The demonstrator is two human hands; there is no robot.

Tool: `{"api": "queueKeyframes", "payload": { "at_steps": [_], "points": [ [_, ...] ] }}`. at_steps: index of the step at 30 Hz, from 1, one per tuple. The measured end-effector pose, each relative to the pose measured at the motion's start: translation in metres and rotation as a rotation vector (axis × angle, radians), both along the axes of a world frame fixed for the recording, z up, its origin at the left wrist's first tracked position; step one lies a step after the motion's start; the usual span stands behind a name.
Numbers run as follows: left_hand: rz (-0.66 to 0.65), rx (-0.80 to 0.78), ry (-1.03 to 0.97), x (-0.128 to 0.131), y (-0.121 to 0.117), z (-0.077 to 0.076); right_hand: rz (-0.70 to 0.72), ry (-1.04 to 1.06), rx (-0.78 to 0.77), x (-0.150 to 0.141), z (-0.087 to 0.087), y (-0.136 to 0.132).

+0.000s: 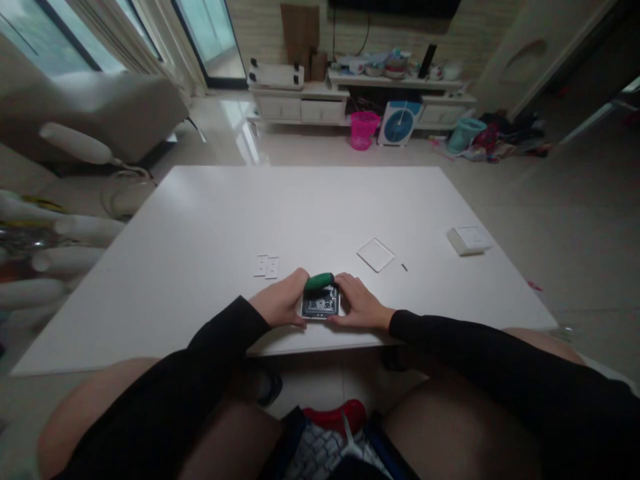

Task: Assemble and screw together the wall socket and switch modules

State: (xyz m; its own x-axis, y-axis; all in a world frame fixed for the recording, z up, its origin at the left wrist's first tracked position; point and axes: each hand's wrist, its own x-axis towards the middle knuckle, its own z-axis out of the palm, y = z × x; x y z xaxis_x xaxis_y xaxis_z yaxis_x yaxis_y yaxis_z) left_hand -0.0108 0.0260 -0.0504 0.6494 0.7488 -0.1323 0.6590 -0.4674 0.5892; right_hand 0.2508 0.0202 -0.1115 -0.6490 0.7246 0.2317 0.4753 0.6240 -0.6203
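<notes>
Near the table's front edge, a wall socket [321,306] with a white rim and dark inner parts lies between my two hands. My left hand [284,298] grips its left side, fingertips at the upper corner and thumb low. From the right, my right hand [361,303] closes on the opposite side in the same way. A green handle [319,281], like a screwdriver's, lies across the socket's top edge between my fingers; its shaft cannot be made out. Two small white cover plates [266,267] lie left of my hands. A white square frame [376,255] lies to the right, beyond my right hand.
A small dark piece [405,267] lies beside the frame on the white table [300,200]. Toward the right edge stands a white box [469,241]. Beyond the table are a pink basket [364,130], a blue fan [399,124] and a low cabinet [320,110].
</notes>
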Motion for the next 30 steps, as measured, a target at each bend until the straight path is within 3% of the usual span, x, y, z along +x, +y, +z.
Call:
{"api": "queueKeyframes", "payload": {
  "at_steps": [11,30],
  "points": [
    [-0.04,0.147,0.084,0.005,0.001,0.0,-0.028,-0.03,0.024,-0.001,-0.001,0.0],
    [-0.01,0.168,0.265,0.012,-0.004,0.01,-0.031,-0.023,0.006,-0.002,-0.002,0.0]
  ]
}}
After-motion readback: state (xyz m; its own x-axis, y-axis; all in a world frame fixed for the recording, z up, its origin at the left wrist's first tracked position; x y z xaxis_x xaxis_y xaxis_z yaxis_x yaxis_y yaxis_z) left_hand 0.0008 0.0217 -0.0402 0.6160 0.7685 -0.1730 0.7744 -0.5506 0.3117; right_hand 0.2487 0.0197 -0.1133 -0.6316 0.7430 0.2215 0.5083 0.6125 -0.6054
